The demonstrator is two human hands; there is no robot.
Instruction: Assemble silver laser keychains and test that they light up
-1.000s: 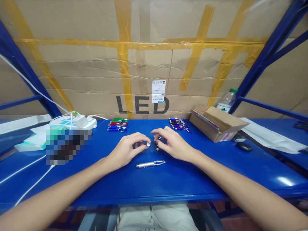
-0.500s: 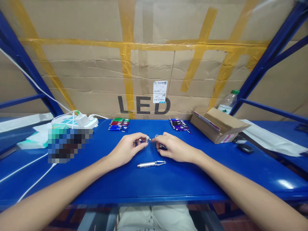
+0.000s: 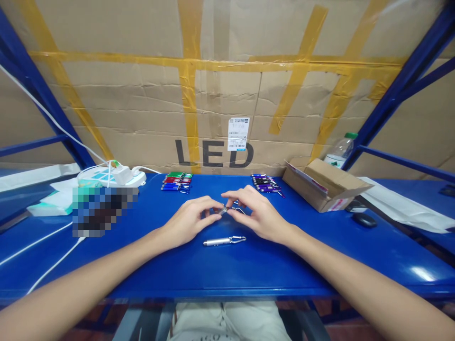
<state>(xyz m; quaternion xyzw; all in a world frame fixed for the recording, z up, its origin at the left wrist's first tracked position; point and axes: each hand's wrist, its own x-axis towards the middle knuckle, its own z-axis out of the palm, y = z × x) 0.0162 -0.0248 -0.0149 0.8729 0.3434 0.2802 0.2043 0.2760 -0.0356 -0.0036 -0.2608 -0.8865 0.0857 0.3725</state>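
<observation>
My left hand (image 3: pixel 194 219) and my right hand (image 3: pixel 259 213) meet over the blue table, thumbs and fingertips pinched on a small silver keychain flashlight (image 3: pixel 224 210). Fingers cover most of it; a wire clip loop shows under my right fingers. My right index finger is lifted off it. Nearer to me lies a second silver keychain flashlight (image 3: pixel 218 241), its carabiner clip pointing right. Behind my left hand is a stack of green, red and blue keychain flashlights (image 3: pixel 177 182). A group of blue, black and purple keychain flashlights (image 3: pixel 266 183) lies behind my right hand.
An open cardboard box (image 3: pixel 320 184) stands at the right, with a black mouse (image 3: pixel 364 219) and a plastic bottle (image 3: pixel 341 150) near it. A white power strip (image 3: pixel 133 179) with cables and a pixelated object (image 3: pixel 103 213) are at the left. A large carton (image 3: pixel 149 109) backs the table (image 3: pixel 227 272).
My fingertips have come together at the small silver piece, which were slightly apart before. My right index finger has lifted and the view has shifted slightly.
</observation>
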